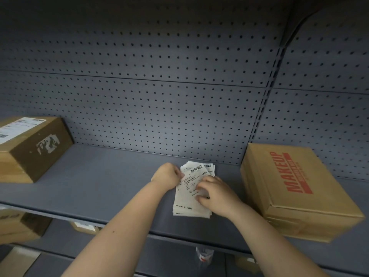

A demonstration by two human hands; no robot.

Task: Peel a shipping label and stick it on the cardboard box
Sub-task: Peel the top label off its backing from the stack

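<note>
A stack of white shipping labels [187,204] with barcodes lies on the grey shelf [103,184], near its middle. My left hand [168,175] pinches the upper left edge of the top label. My right hand [216,193] presses flat on the stack's right side with its fingers spread over the print. A cardboard box [295,188] printed "MAKEUP" in red stands just right of the stack. Another cardboard box [34,146] sits at the shelf's far left, with a white label on its top and torn label residue on its side.
A grey pegboard wall [159,96] backs the shelf. Below the shelf edge are more cardboard boxes [22,224] at the left and a plastic bottle [203,254] on a lower level.
</note>
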